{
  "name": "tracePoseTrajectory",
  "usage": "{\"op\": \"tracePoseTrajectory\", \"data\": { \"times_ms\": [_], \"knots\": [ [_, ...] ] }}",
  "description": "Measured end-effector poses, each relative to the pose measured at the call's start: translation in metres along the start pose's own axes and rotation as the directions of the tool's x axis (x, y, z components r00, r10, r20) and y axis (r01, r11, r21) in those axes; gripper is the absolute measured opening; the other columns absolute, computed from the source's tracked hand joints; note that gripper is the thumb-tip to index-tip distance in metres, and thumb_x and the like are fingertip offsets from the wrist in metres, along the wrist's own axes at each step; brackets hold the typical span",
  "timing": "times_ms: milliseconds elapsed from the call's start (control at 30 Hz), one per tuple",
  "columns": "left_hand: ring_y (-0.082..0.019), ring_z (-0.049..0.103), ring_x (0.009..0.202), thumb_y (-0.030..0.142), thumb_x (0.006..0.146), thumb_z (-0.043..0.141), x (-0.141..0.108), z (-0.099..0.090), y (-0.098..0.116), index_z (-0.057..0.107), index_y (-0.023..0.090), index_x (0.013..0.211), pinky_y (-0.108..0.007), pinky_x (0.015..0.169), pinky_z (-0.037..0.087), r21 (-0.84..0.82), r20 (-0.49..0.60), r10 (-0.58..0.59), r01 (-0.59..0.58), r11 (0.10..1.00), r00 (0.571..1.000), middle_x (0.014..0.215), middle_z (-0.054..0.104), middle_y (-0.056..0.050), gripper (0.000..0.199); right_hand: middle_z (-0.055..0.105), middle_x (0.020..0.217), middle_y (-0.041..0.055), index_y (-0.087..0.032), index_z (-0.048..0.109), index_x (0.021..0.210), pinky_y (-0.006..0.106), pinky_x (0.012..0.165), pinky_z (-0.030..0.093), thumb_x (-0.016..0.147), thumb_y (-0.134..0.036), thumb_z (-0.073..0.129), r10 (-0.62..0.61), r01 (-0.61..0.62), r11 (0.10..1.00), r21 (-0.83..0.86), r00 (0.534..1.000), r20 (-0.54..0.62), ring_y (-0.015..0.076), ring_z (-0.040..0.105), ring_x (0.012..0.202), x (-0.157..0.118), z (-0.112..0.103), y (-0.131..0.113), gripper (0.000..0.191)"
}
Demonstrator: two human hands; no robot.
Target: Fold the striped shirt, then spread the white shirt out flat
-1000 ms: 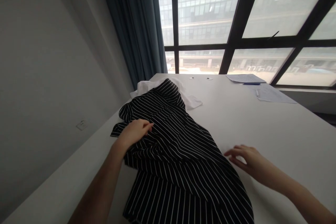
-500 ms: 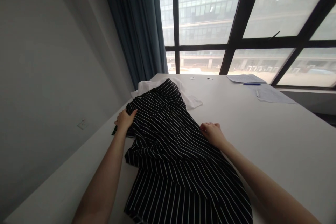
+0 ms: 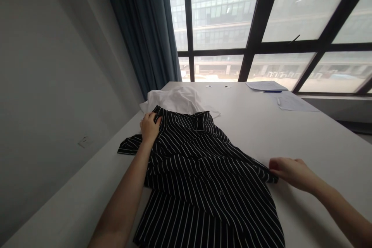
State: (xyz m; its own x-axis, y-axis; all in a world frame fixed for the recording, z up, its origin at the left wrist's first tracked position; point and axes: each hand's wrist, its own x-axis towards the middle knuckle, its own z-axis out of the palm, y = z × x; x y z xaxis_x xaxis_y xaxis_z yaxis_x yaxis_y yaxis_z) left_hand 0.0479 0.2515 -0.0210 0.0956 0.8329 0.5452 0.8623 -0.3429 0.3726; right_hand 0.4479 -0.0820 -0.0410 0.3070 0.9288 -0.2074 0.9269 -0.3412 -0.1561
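A black shirt with thin white stripes [image 3: 200, 174] lies spread on the white table, with its collar toward the far side and a small button showing near its middle. My left hand [image 3: 150, 127] grips the cloth at the shoulder near the collar. My right hand [image 3: 290, 171] has its fingers at the shirt's right edge and pinches it. Beneath the far end of the shirt is a crumpled white cloth [image 3: 174, 100], partly hidden by the collar.
The white table [image 3: 319, 143] runs along a grey wall [image 3: 58, 85] with a wall socket [image 3: 85, 142]. Loose papers [image 3: 295, 103] and a blue pen [image 3: 272, 91] lie at the far right. Behind the table are a large window [image 3: 221, 15] and a dark curtain [image 3: 139, 27].
The shirt now lies flatter and wider, with its collar showing. My left hand has moved up to the shoulder. My right hand has moved right and holds the shirt's edge there.
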Motion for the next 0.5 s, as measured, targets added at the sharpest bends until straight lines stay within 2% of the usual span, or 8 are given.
{"op": "tracePoseTrajectory", "data": {
  "times_ms": [67,133,233,333,400,500],
  "knots": [
    [-0.028,0.056,0.116,0.032,0.092,0.046,-0.002,0.001,0.012,0.062,0.018,0.112,-0.041,0.1,0.041,-0.016,-0.029,0.094,-0.094,0.995,0.995,0.12,0.061,-0.013,0.028,0.072,0.075,0.0019,-0.028,0.068,0.076,0.041,0.075,0.041,0.084,-0.038,0.049,-0.045,0.047,0.999,0.025,0.998,-0.047,0.0243,0.067,0.075,0.005,-0.007,0.0,0.023],
    [-0.028,0.055,0.115,0.03,0.094,0.044,-0.005,0.001,0.024,0.061,0.016,0.111,-0.04,0.101,0.04,-0.023,-0.061,0.174,-0.175,0.984,0.983,0.118,0.062,-0.013,0.028,0.073,0.091,0.0053,-0.027,0.069,0.091,0.043,0.08,0.044,0.087,-0.039,0.046,-0.135,0.146,0.988,0.047,0.974,-0.183,0.026,0.067,0.086,0.021,-0.013,-0.011,0.026],
    [-0.026,0.056,0.113,0.03,0.097,0.041,-0.011,-0.001,0.04,0.06,0.016,0.11,-0.039,0.104,0.037,-0.056,-0.082,0.291,-0.296,0.954,0.953,0.114,0.064,-0.012,0.027,0.064,0.121,0.0105,-0.025,0.06,0.121,0.047,0.093,0.044,0.089,-0.03,0.044,-0.317,0.362,0.93,0.062,0.878,-0.359,0.0274,0.058,0.111,0.057,-0.016,-0.047,0.036],
    [-0.023,0.055,0.115,0.03,0.098,0.041,-0.019,-0.002,0.056,0.059,0.019,0.107,-0.038,0.108,0.033,-0.125,-0.089,0.377,-0.385,0.914,0.922,0.117,0.064,-0.009,0.023,0.045,0.145,0.0093,-0.027,0.035,0.146,0.048,0.104,0.038,0.086,-0.02,0.049,-0.437,0.505,0.862,0.037,0.779,-0.45,0.027,0.041,0.132,0.096,-0.013,-0.095,0.062],
    [-0.021,0.054,0.117,0.03,0.098,0.041,-0.022,-0.003,0.064,0.059,0.02,0.105,-0.038,0.109,0.032,-0.168,-0.096,0.41,-0.421,0.891,0.907,0.119,0.063,-0.008,0.022,0.035,0.152,0.0075,-0.031,0.029,0.148,0.049,0.107,0.034,0.085,-0.017,0.051,-0.49,0.546,0.838,-0.017,0.739,-0.462,0.0272,0.033,0.138,0.117,-0.01,-0.124,0.068],
    [-0.021,0.054,0.118,0.031,0.098,0.042,-0.023,-0.006,0.069,0.059,0.02,0.102,-0.038,0.109,0.034,-0.221,-0.117,0.412,-0.428,0.876,0.904,0.119,0.062,-0.008,0.021,0.032,0.155,0.0083,-0.026,0.052,0.13,0.052,0.109,0.029,0.083,-0.012,0.053,-0.53,0.542,0.832,-0.117,0.714,-0.457,0.0313,0.025,0.142,0.137,-0.007,-0.154,0.049]
  ]
}}
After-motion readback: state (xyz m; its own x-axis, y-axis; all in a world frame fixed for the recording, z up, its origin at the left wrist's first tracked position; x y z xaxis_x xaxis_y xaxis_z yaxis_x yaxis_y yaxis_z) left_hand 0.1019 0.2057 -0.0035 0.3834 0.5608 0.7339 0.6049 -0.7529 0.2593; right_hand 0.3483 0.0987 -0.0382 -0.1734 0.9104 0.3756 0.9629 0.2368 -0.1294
